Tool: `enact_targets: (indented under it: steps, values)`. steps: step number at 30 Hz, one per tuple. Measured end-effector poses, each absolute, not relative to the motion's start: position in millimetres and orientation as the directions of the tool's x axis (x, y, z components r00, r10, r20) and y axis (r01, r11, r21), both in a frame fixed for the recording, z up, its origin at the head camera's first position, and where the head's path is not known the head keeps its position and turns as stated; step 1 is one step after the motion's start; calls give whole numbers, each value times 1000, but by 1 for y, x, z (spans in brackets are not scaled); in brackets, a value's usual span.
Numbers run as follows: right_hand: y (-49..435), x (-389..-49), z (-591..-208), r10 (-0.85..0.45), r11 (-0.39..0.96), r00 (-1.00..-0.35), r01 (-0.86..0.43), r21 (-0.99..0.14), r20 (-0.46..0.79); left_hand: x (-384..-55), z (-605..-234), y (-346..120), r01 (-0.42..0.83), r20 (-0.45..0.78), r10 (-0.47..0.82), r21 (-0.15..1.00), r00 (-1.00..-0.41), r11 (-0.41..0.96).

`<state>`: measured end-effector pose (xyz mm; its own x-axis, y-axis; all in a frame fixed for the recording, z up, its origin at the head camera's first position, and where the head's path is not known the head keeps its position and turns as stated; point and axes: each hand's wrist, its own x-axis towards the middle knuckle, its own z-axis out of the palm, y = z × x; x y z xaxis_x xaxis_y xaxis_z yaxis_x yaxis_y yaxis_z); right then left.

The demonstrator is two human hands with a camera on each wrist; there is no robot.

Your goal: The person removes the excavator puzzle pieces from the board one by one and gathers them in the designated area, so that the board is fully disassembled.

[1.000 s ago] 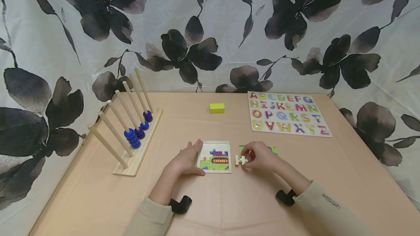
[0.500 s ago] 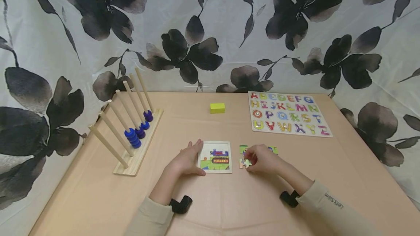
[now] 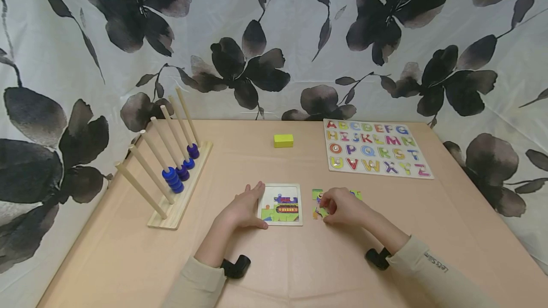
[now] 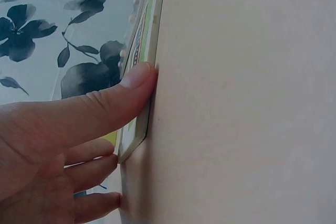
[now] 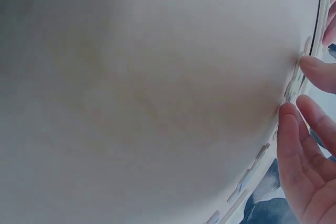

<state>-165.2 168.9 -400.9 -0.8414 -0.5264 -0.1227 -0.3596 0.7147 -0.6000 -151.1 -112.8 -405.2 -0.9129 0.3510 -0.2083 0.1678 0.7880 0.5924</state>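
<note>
A small white-framed jigsaw tray (image 3: pixel 280 205) lies flat on the table, its lower part filled with a purple and orange digger picture on green. My left hand (image 3: pixel 243 209) holds the tray's left side, thumb at the near corner and fingers along the far one; the left wrist view shows the thumb (image 4: pixel 137 75) on the rim. My right hand (image 3: pixel 344 207) is just right of the tray, its thumb and fingertips at a jigsaw piece (image 3: pixel 317 213) low over the table. Other green jigsaw pieces (image 3: pixel 356 195) lie behind that hand, partly hidden by it.
A wooden peg stand (image 3: pixel 181 201) with blue and purple rings stands on the left. A yellow block (image 3: pixel 283 141) sits at the back centre. An alphabet puzzle board (image 3: pixel 378 149) lies at the back right. A floral cloth (image 3: pixel 317 68) hangs behind the table.
My right hand has moved a little to the right, away from the tray, with the jigsaw piece. The piece's pale glare is gone and its colours show. My left hand stays put.
</note>
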Motion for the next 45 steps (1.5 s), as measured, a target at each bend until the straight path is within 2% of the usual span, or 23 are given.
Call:
enact_targets:
  steps: [9, 21, 38, 45]
  values:
    - [162, -165, -398, -530, 696, -843, -371, -615, -91, -151, -406, -113, 170, -210, 352, 588, -912, 791]
    - [127, -172, -396, -566, 664, -822, -406, -627, -67, -151, -406, -113, 179, -198, 358, 594, -913, 784]
    - [78, -182, -396, -572, 663, -805, -341, -667, -158, -150, -404, -114, 168, -216, 364, 605, -906, 778]
    - [68, -186, -397, -552, 719, -817, -364, -592, -169, -151, -404, -114, 168, -223, 363, 597, -905, 784]
